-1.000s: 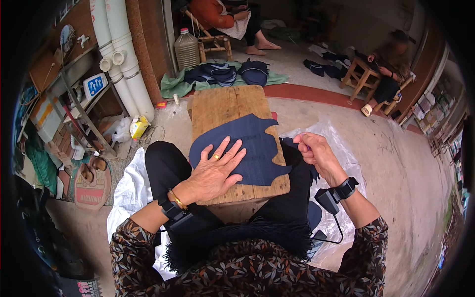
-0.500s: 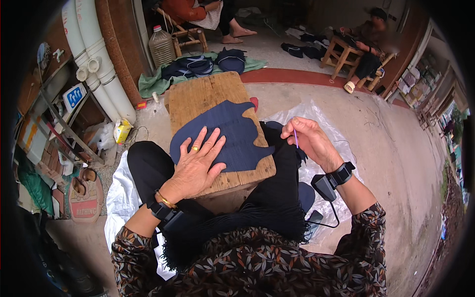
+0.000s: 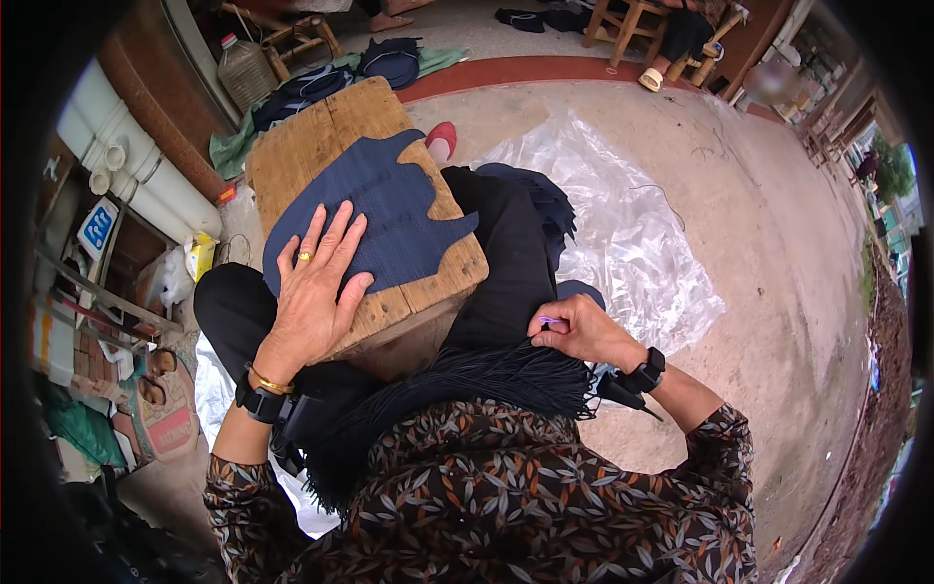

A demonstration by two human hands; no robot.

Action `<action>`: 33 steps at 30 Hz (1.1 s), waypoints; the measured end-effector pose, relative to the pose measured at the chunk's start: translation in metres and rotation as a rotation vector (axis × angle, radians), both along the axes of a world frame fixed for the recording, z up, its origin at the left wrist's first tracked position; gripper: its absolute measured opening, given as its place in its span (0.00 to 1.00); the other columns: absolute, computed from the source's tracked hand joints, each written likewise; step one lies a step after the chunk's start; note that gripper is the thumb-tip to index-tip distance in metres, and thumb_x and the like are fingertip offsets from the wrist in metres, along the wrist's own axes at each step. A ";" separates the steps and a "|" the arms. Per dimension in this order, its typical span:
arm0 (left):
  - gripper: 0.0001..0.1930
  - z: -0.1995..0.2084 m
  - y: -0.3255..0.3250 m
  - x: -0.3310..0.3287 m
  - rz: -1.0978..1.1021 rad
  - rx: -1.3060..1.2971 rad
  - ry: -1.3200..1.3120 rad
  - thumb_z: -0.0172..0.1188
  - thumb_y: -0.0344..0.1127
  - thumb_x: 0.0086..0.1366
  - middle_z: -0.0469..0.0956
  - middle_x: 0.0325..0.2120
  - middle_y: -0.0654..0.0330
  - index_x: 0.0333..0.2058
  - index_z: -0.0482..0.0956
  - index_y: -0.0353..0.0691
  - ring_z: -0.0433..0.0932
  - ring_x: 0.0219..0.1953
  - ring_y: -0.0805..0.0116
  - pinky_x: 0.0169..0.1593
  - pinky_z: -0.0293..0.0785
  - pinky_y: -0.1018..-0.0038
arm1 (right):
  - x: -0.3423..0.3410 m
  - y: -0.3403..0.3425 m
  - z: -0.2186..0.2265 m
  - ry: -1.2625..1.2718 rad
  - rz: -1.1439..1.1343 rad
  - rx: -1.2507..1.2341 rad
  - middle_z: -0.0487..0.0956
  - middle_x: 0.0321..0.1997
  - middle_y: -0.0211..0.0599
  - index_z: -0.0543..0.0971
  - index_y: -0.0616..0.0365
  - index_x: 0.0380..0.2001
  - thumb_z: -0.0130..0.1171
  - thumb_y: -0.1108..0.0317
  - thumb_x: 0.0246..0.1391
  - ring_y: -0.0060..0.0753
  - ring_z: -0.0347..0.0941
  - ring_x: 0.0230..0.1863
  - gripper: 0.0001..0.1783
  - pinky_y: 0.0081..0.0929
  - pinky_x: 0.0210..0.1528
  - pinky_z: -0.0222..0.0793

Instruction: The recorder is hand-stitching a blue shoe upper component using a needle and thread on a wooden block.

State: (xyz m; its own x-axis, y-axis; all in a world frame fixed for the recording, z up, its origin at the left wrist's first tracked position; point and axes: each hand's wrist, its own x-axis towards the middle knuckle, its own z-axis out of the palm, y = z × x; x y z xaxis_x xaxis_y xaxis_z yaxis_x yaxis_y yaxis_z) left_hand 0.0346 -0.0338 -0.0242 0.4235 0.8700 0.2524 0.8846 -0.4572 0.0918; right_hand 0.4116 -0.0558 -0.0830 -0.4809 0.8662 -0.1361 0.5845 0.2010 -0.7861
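Observation:
A dark navy cut piece (image 3: 394, 209), with a rounded left end and notches along its right side, lies flat on a small wooden bench (image 3: 365, 105). My left hand (image 3: 313, 282) rests open on it, fingers spread. Across my lap lies a bundle of thin black cords (image 3: 486, 375). Just above the bundle's right part, my right hand (image 3: 589, 333) is closed in a pinch on a thin purple stick (image 3: 552, 320). Most of the stick is hidden by the fingers, and I cannot tell whether they touch a cord.
Clear plastic sheeting (image 3: 632, 253) covers floor to the right, with a stack of navy pieces (image 3: 550, 209) beside my leg. Beyond the bench are folded navy items (image 3: 389, 60) on green cloth and a large plastic jug (image 3: 245, 73). Other people sit at the far side.
My right hand has come down and toward me, from beside the bench to the cords on my lap, still pinching the purple stick. My left hand stays on the navy piece. The view has shifted.

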 end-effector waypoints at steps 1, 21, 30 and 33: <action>0.32 0.002 0.001 0.001 0.012 -0.015 0.017 0.51 0.44 0.73 0.52 0.75 0.56 0.72 0.59 0.44 0.47 0.76 0.52 0.74 0.41 0.53 | 0.002 0.002 0.001 0.012 0.004 -0.048 0.67 0.19 0.24 0.84 0.57 0.33 0.72 0.71 0.52 0.18 0.63 0.23 0.06 0.22 0.27 0.61; 0.15 0.033 -0.058 0.090 -0.442 -0.949 -0.779 0.48 0.40 0.79 0.74 0.24 0.67 0.47 0.77 0.34 0.71 0.26 0.79 0.33 0.69 0.80 | 0.019 0.067 0.110 0.561 -0.523 0.619 0.67 0.23 0.23 0.68 0.55 0.37 0.48 0.62 0.73 0.14 0.58 0.25 0.10 0.18 0.28 0.55; 0.18 0.083 -0.075 0.049 -0.306 -0.631 -0.977 0.51 0.41 0.77 0.75 0.21 0.65 0.32 0.80 0.33 0.69 0.21 0.80 0.26 0.66 0.80 | 0.083 0.110 0.019 0.714 -1.016 0.276 0.69 0.23 0.22 0.70 0.53 0.36 0.49 0.57 0.71 0.13 0.57 0.22 0.13 0.18 0.22 0.51; 0.18 0.108 -0.081 0.039 -0.416 -0.254 -1.048 0.59 0.40 0.72 0.82 0.31 0.53 0.28 0.81 0.30 0.76 0.25 0.73 0.28 0.70 0.78 | 0.076 0.103 0.006 0.568 -0.751 0.231 0.70 0.22 0.25 0.71 0.55 0.36 0.50 0.60 0.70 0.17 0.61 0.23 0.11 0.19 0.28 0.56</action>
State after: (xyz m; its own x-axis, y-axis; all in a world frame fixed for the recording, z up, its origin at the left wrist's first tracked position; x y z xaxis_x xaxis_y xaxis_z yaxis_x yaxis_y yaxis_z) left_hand 0.0736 -0.1144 0.0838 0.3753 0.7887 0.4869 0.1056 -0.5582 0.8229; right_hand 0.4872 0.0471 -0.0768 0.2667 0.9507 0.1582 0.1692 0.1154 -0.9788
